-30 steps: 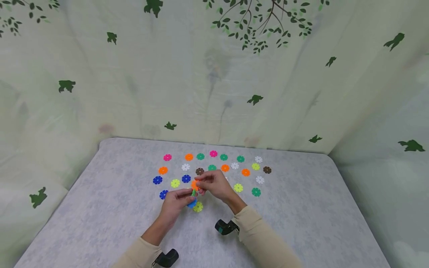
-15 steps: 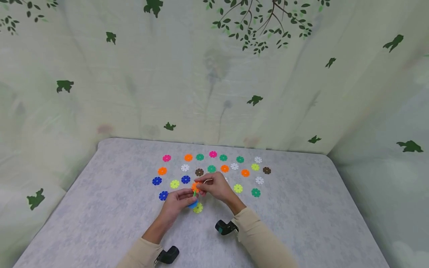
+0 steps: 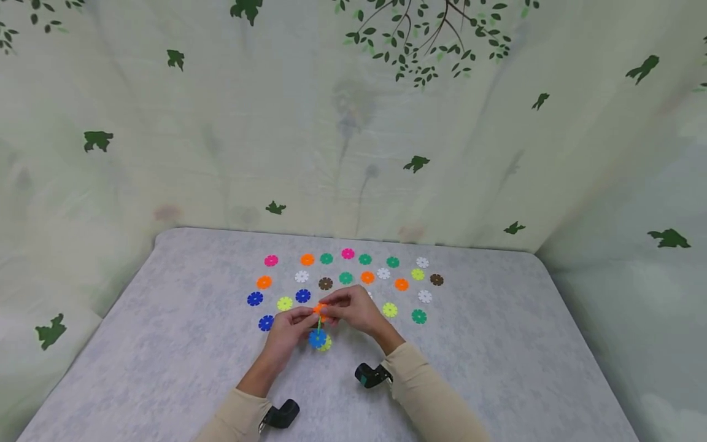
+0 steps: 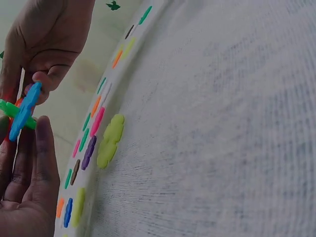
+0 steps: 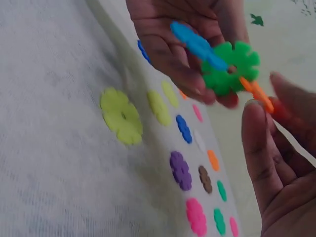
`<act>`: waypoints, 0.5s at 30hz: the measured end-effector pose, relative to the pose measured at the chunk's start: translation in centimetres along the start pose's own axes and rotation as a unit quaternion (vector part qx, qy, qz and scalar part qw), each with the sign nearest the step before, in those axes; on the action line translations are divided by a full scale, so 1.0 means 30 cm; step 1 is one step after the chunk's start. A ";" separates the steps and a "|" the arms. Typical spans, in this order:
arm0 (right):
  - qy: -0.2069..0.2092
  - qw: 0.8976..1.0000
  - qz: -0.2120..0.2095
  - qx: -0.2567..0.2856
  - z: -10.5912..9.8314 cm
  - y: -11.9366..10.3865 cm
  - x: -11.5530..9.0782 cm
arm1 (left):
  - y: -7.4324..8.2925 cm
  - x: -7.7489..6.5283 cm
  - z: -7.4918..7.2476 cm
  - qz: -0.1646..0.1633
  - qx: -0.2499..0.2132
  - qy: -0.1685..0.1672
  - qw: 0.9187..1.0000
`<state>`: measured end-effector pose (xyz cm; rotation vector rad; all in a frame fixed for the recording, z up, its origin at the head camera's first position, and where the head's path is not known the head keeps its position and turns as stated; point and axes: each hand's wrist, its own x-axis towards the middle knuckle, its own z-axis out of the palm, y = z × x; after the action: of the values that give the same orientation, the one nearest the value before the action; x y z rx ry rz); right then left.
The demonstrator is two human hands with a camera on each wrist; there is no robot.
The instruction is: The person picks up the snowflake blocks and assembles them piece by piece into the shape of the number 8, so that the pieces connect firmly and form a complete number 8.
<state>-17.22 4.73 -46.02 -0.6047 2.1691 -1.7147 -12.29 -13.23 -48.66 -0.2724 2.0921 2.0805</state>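
Observation:
Three flower-shaped plastic discs with slotted edges are joined: a blue disc, a green disc in the middle and an orange disc. My left hand holds the green disc by its edge, fingers behind it in the right wrist view. My right hand pinches the orange disc, whose far part its fingers hide. The joined discs hang above the table, blue lowest in the head view. A yellow-green disc lies flat on the table just below, partly covered by the blue one in the head view.
Several loose discs lie spread beyond the hands, among them a pink disc, a brown disc and a dark blue disc. A grey cloth covers the table. Behind it hangs a leaf-patterned curtain.
My left fingers have shifted up toward the orange disc, so the blue disc, partly covered by that hand before, now shows fully. My right hand keeps its pinch. The head view has turned slightly right.

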 end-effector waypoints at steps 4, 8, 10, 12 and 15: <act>0.053 0.997 0.009 -0.056 -0.069 0.036 -0.023 | 0.002 -0.007 0.003 -0.004 -0.003 0.010 1.000; 0.130 0.977 0.065 -0.155 -0.162 0.105 -0.051 | 0.000 -0.012 0.003 -0.008 -0.003 0.011 1.000; 0.151 0.964 0.097 -0.195 -0.197 0.123 -0.070 | -0.002 -0.012 0.000 -0.004 -0.001 0.009 1.000; 0.153 0.954 0.116 -0.230 -0.223 0.136 -0.088 | -0.003 -0.009 -0.002 -0.002 0.000 0.008 1.000; 0.132 0.944 0.146 -0.264 -0.247 0.156 -0.104 | -0.006 -0.006 -0.005 0.000 0.002 0.010 1.000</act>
<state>-18.77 13.44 -48.88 -0.1526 2.7671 -1.1082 -12.08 -13.39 -48.80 -0.2931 2.1084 2.0814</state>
